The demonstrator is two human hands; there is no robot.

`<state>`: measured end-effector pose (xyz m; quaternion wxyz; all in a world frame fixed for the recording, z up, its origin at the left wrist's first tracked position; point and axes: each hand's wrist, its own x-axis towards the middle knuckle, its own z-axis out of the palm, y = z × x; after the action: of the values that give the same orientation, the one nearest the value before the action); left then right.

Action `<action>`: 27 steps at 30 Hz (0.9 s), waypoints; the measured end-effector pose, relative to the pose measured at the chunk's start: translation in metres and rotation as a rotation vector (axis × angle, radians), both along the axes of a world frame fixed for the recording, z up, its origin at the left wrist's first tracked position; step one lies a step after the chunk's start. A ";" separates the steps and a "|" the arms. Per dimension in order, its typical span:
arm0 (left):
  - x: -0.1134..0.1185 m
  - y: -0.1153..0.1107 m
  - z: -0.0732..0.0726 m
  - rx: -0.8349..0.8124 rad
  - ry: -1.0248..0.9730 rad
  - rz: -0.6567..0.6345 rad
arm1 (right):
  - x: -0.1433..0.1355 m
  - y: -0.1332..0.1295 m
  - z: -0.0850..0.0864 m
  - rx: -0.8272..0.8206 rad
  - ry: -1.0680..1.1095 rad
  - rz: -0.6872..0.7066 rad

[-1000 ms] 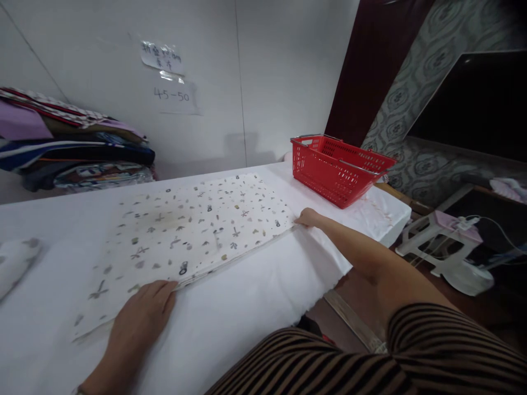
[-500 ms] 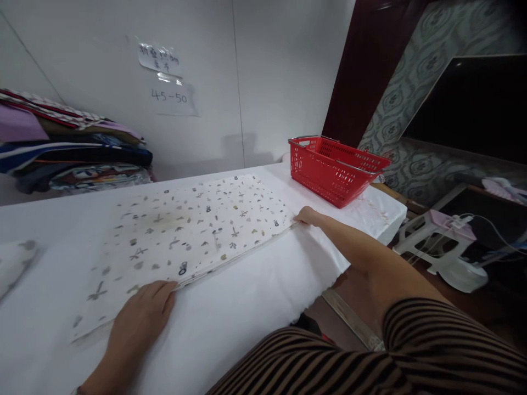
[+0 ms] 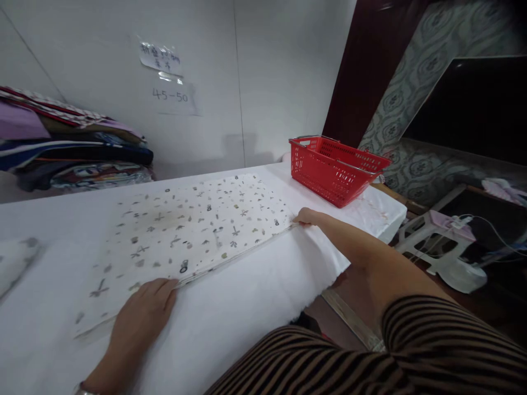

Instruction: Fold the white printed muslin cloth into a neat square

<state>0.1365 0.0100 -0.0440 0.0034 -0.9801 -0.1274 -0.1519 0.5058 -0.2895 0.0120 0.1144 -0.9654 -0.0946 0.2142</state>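
A folded white cloth (image 3: 197,225) printed with small grey, black and olive motifs lies flat on the white-covered table. Its near edge shows several layers. My left hand (image 3: 146,310) is closed at that edge, left of its middle, with the thumb along the layers; the fingertips are partly hidden. At the cloth's right near corner, my right hand (image 3: 305,216) pinches the edge, arm stretched out. Both hands rest at table height.
Behind the cloth's right end stands a red plastic basket (image 3: 329,170). Stacked folded fabrics (image 3: 82,145) sit at the back left. Part of another printed cloth (image 3: 14,263) shows at the left edge. A white stool (image 3: 440,236) with cables stands right of the table.
Almost nothing differs. Both hands keep their places on the cloth's near edge, and the view has shifted very slightly.
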 end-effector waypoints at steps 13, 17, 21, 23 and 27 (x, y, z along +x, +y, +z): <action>0.005 -0.008 0.011 -0.003 0.057 -0.065 | 0.005 -0.021 0.002 0.008 -0.094 0.102; 0.005 -0.009 0.014 -0.042 0.100 -0.058 | 0.005 -0.027 -0.011 0.032 -0.204 0.180; 0.011 -0.014 0.023 -0.038 0.157 -0.015 | 0.007 -0.038 -0.024 0.116 -0.329 0.284; 0.026 -0.026 0.030 -0.041 0.144 -0.023 | 0.006 -0.045 -0.028 0.172 -0.377 0.344; 0.082 -0.070 0.043 -0.113 0.102 -0.212 | 0.001 -0.055 -0.034 0.359 -0.486 0.604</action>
<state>0.2183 -0.0603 -0.0007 -0.0612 -0.9932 -0.0313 -0.0939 0.5072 -0.3444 -0.0221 0.1873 -0.8815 -0.4333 -0.0158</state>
